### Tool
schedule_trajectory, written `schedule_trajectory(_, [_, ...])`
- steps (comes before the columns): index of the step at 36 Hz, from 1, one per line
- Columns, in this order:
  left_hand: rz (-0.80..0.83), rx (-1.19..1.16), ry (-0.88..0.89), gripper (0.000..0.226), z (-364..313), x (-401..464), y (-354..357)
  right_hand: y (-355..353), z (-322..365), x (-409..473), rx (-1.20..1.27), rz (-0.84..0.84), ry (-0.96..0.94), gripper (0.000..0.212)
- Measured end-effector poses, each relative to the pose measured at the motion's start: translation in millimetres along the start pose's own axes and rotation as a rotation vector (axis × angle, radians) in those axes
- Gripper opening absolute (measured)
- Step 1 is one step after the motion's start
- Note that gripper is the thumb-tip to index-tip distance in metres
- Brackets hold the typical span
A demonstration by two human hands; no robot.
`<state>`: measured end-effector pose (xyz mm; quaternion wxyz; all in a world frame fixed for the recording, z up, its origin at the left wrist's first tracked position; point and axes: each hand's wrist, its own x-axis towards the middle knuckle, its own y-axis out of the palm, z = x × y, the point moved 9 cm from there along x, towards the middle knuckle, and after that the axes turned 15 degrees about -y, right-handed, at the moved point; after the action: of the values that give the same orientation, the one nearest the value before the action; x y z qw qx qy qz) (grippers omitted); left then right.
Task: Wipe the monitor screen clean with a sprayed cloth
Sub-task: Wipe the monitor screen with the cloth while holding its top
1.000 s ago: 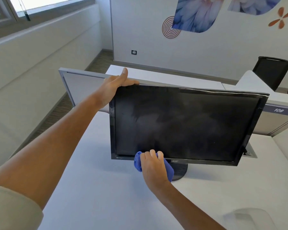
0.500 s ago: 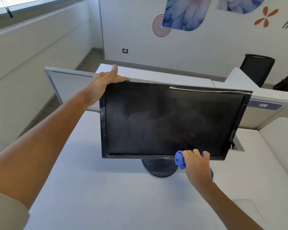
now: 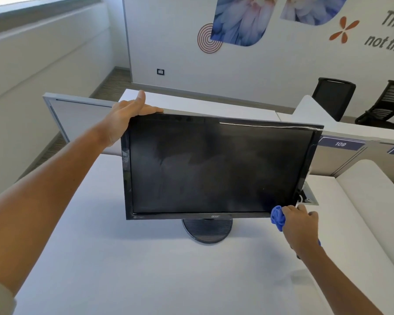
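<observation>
A black monitor point(image 3: 214, 164) with a dark, streaky screen stands on its round base point(image 3: 207, 230) on a white desk point(image 3: 123, 269). My left hand point(image 3: 127, 114) grips the monitor's top left corner, thumb on the upper edge. My right hand point(image 3: 299, 226) holds a bunched blue cloth point(image 3: 278, 218) against the bottom right corner of the frame. Most of the cloth is hidden under my fingers.
A grey divider panel point(image 3: 77, 114) runs behind the monitor, with a "109" label point(image 3: 340, 144) to the right. A cable hatch point(image 3: 308, 196) sits by the screen's right edge. Two black office chairs point(image 3: 334, 98) stand further back by the wall.
My right hand has slid the blue cloth along the bottom edge of the screen from the lower left to the bottom right corner. My left hand has kept its hold on the top left corner.
</observation>
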<state>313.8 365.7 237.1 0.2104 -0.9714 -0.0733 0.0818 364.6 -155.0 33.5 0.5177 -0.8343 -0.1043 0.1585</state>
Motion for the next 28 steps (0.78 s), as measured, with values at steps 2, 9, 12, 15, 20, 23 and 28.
schedule_trajectory(2, [0.002, 0.003, 0.002, 0.073, -1.2, 0.8, 0.9, 1.2, 0.3, 5.1, 0.031, 0.003, -0.009, 0.022])
schedule_trajectory(9, [-0.008, 0.018, 0.008, 0.072, -4.6, 3.5, 3.2, 8.1, 4.6, 14.1, 0.083, 0.058, -0.065, 0.035])
schedule_trajectory(12, [-0.031, 0.022, 0.013, 0.073, -5.3, 4.2, 2.2, 9.2, 16.6, 14.7, 0.106, 0.054, -0.075, 0.038])
schedule_trajectory(15, [-0.04, 0.044, 0.011, 0.073, -5.4, 7.7, 1.3, 7.7, 34.1, 12.6, 0.121, 0.022, -0.075, 0.038])
schedule_trajectory(20, [-0.105, 0.063, 0.017, 0.056, -3.4, 11.7, -3.2, 2.4, 54.8, 6.7, 0.138, -0.045, -0.03, 0.03])
schedule_trajectory(23, [-0.183, 0.143, 0.07, 0.033, -8.0, 9.4, -5.7, 0.4, 62.4, 6.2, 0.172, -0.061, -0.011, 0.033])
schedule_trajectory(28, [-0.243, 0.251, 0.152, 0.027, -14.3, 7.6, -4.6, -7.0, 83.2, 7.2, 0.208, -0.086, -0.027, 0.036])
